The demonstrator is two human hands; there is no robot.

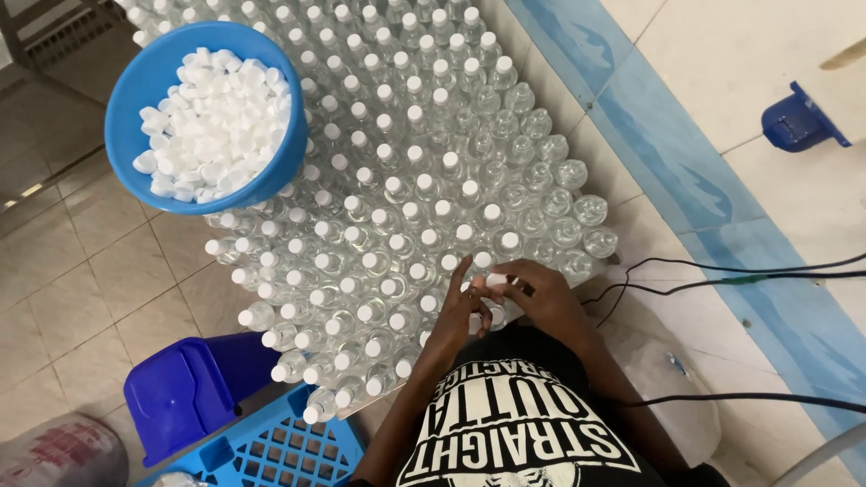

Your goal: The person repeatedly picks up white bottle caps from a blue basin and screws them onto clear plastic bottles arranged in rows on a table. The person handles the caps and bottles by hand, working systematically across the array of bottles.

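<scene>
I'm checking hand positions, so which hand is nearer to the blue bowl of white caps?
The left hand is nearer: the blue bowl sits far up and to its left. The right hand is just beyond the left hand, farther from the bowl, fingers on a white cap.

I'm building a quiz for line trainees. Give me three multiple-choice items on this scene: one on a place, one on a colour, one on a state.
1. Where does the bowl of caps sit?
A. On top of the bottles
B. On the floor
C. In the crate

2. What colour is the bowl?
A. Red
B. Blue
C. Green

3. The bottles at the right edge are:
A. Capped
B. Lying down
C. Uncapped

Answers:
1. A, it rests on the bottle tops at upper left.
2. B, its rim and wall are blue.
3. C, their open mouths show, while both hands meet at a cap near them.
</scene>
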